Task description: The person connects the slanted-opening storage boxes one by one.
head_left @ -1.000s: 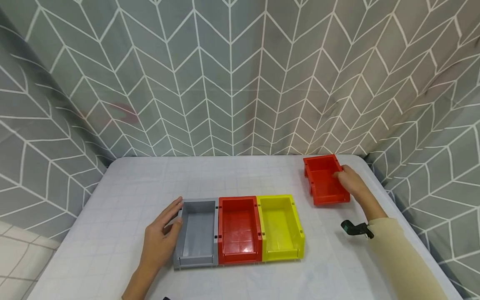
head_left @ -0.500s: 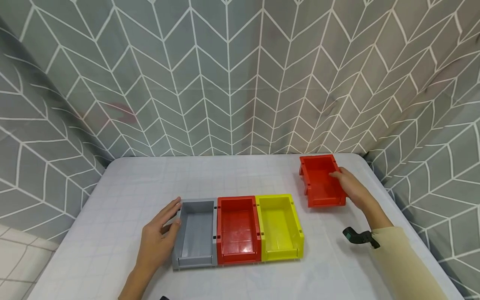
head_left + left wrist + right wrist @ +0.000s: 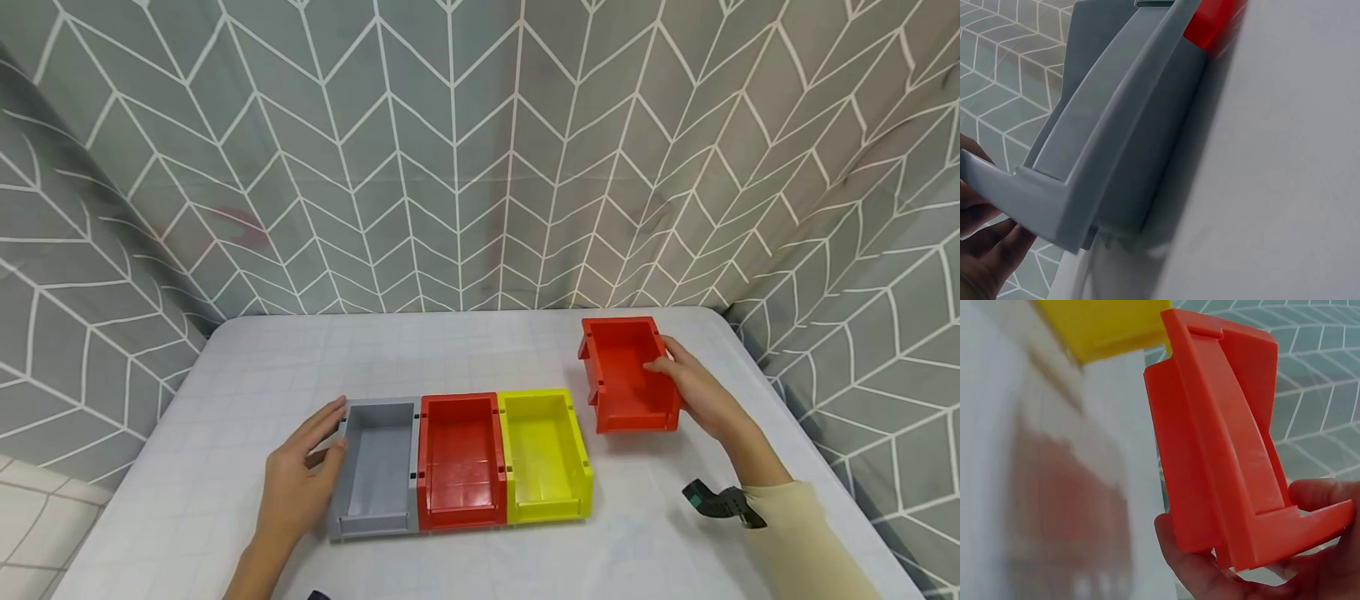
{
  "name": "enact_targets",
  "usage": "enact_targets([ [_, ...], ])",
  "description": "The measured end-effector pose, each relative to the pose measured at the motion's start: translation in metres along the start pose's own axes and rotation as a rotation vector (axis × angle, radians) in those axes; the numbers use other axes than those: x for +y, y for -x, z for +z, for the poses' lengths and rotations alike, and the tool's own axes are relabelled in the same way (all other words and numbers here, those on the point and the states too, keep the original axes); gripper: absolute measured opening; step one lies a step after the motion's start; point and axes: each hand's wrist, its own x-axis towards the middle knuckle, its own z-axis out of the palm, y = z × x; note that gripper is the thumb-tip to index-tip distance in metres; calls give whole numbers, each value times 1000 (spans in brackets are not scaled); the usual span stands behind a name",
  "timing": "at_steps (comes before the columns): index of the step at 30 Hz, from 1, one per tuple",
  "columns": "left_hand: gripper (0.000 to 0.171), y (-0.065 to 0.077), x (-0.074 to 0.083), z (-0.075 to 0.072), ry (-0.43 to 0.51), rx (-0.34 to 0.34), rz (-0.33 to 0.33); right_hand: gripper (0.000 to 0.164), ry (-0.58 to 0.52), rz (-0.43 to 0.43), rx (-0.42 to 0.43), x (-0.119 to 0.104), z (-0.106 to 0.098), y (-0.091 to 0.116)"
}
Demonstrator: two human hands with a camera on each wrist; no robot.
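My right hand grips a loose red bin by its right side wall, thumb inside and fingers underneath. In the right wrist view that bin is tilted and held above the white surface. To its left stands a row of three bins side by side: grey, red and yellow. Against the grey bin's left side rests my left hand, its fingers fairly straight and the fingertips at the rim. In the left wrist view the grey bin partly hides that hand's fingers.
All of this is on or over a white-covered table. Behind it and along both sides hangs a grey curtain with a white chevron pattern. A black wrist camera mount sits at the right sleeve.
My right hand has carried the loose red bin leftward and towards me, nearer the yellow bin. The row of bins and my left hand have shifted slightly left.
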Motion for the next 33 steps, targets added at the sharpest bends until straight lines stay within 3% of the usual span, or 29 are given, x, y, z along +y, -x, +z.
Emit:
enact_targets([
  [18,48,-3,-6,-12,-49,11,-30,56,-20,-61,-32,-5,23,41],
  [33,50,-3,-7,-13,-99,-48,-43,56,57,-13,-21,4,36,55],
])
